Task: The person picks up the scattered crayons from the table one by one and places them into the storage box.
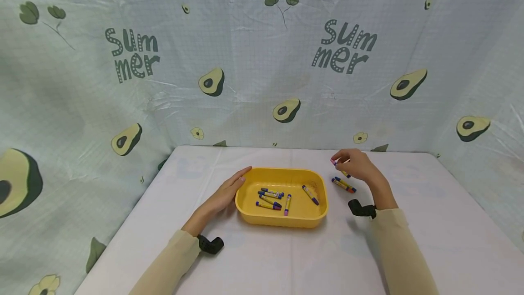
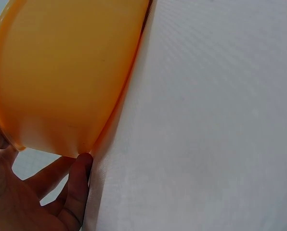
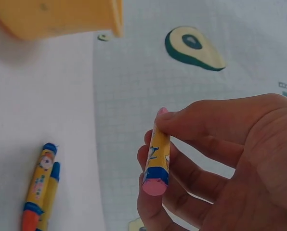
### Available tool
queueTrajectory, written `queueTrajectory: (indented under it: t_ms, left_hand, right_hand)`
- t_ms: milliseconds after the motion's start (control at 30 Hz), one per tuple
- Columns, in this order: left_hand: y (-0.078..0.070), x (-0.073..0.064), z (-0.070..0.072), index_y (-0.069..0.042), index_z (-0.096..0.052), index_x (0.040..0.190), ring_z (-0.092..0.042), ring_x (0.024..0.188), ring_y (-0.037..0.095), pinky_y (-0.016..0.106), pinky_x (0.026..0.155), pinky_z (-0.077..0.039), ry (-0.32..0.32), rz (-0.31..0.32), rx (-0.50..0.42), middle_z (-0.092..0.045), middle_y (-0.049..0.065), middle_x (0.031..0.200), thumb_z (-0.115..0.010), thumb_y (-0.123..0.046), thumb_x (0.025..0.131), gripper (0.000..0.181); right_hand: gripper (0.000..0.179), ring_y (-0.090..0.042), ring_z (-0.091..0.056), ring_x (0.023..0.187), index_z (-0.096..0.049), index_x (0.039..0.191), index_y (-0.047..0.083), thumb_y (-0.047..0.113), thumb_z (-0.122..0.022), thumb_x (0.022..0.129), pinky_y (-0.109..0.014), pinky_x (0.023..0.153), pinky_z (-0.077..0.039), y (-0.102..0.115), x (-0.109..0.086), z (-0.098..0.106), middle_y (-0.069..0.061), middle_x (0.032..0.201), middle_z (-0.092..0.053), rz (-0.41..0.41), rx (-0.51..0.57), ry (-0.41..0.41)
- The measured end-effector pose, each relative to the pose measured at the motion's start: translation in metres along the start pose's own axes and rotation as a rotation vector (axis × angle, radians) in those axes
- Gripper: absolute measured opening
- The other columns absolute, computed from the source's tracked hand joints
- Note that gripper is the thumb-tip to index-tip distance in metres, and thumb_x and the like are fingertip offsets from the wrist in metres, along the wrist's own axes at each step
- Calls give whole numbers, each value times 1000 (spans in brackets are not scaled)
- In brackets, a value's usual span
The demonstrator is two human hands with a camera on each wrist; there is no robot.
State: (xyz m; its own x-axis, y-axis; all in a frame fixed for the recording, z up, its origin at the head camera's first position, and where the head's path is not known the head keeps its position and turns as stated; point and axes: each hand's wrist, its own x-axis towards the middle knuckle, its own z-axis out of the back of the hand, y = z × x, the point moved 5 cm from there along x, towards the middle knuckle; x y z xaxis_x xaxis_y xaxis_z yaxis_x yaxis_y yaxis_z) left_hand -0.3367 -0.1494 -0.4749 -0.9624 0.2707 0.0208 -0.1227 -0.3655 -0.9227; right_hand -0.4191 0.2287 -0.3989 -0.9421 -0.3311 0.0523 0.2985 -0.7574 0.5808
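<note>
My right hand (image 1: 355, 164) is raised over the table to the right of the yellow tray (image 1: 282, 221). It pinches a pink crayon (image 3: 158, 159) in a yellow and blue wrapper between thumb and fingers. Below that hand, another crayon (image 1: 346, 175) shows partly. Two crayons, an orange-red one (image 3: 32, 197) and a blue-tipped one (image 3: 49, 197), lie side by side nearer the tray. At the tray's left end, my left hand (image 1: 223, 195) holds the wall, thumb at the rim and fingers along the outside. Several crayons (image 1: 270, 200) lie inside the tray, mostly in its left half.
A white cloth covers the table (image 1: 262, 263). Behind it and at both sides hangs a pale curtain (image 1: 245, 49) printed with avocados and lettering. Inside the tray, a lone purple-tipped crayon (image 1: 310, 195) lies toward the right.
</note>
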Motion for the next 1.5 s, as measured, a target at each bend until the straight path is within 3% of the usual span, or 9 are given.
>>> queueTrajectory:
  t_ms: [433, 833, 1500]
  left_hand:
    - [-1, -1, 0, -27, -31, 164, -27, 159, 31, 54, 131, -19, 4, -9, -5, -28, 6, 172, -30, -35, 115, 50]
    - [-1, 1, 0, -27, -31, 164, -27, 159, 31, 54, 131, -19, -2, -12, -1, -28, 5, 172, -31, -35, 115, 50]
    - [-4, 3, -1, -28, -31, 164, -34, 156, 31, 54, 129, -25, -2, 4, -23, -29, 5, 171, -30, -36, 115, 50]
  right_hand:
    - [30, -26, -64, 92, -70, 124, 2, 13, -65, 96, -32, 75, -59, 32, -8, 2, -18, 112, -69, 65, 32, 12]
    - [25, -26, -64, 95, -72, 120, 5, 11, -67, 96, -34, 79, -60, 61, -10, -7, -15, 110, -70, 121, 24, 46]
    - [23, -20, -63, 88, -73, 119, 6, 7, -67, 97, -29, 73, -60, 89, -7, -37, -10, 106, -71, 174, 22, 171]
